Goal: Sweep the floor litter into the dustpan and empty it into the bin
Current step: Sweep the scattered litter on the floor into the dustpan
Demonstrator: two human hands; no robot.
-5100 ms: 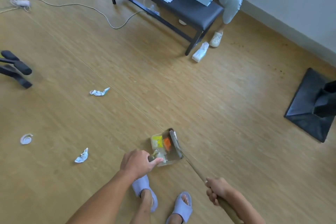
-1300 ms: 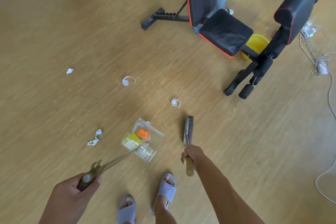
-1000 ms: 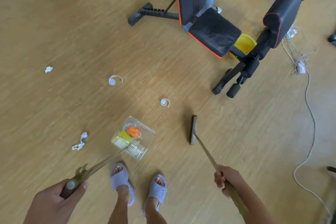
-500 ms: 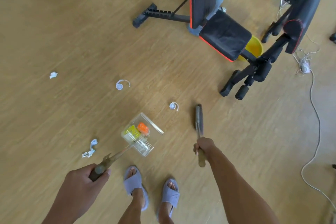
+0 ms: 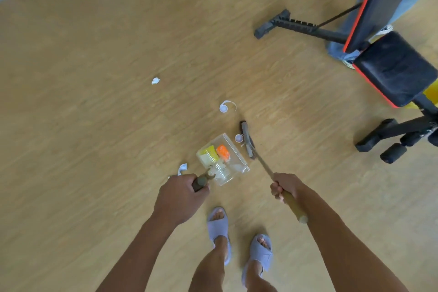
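Closed the gap since half a second before, with brush and pan drawn together round the small cap. Stood on a tan wood-grain plank floor (image 5: 94, 125), a black padded bench with red trim (image 5: 391, 71) at its right edge. Held the clear hard-plastic dustpan (image 5: 237, 153) low at mid-floor by its handle, left hand (image 5: 182, 197) wrapped fully round it, yellow and orange litter already inside. Gripped the long wooden-handled brush with grey bristle head (image 5: 246, 142) in a closed right hand (image 5: 286, 187), head lying parallel to the pan's open lip. Trapped the small round white bottle cap (image 5: 239, 137) between the two, touching the bristles; probably needed only a short leftward push. Left a ringed white cap (image 5: 224, 108) and a crumpled white paper scrap (image 5: 155, 80) farther out.
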